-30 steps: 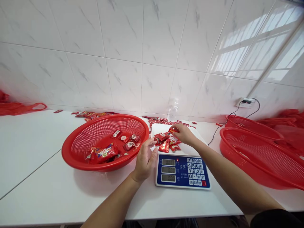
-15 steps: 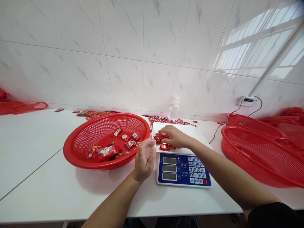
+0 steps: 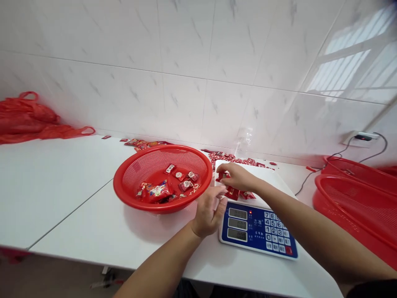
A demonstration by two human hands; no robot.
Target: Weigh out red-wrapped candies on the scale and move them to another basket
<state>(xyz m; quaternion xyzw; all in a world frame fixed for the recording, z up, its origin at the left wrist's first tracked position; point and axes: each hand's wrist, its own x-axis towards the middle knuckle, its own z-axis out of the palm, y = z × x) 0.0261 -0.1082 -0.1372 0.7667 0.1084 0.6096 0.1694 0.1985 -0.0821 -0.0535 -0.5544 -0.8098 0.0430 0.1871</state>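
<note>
My right hand (image 3: 237, 176) curled over shiny red wrapped packets (image 3: 232, 193) on the flat white scale pan (image 3: 266, 174), right of centre; I couldn't tell if it pinched one. My left hand (image 3: 209, 211) was loosely spread nearby. Handling seemed midway: these lay loose, others inside the round red plastic basket (image 3: 132, 176) mid-frame.

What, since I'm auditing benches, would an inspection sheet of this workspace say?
Surface: white table, seam at left.
Job's things: red packets on the white pan of the scale; more in the red basket.
Clutter: loose packets along the tiled wall; red bags at far left.
Hands: right hand at the packets, grip unclear; left hand open beside the scale.
Cables: two dark cables running from the socket.
Surroundings: window reflection on the wall; more red baskets at right.
</note>
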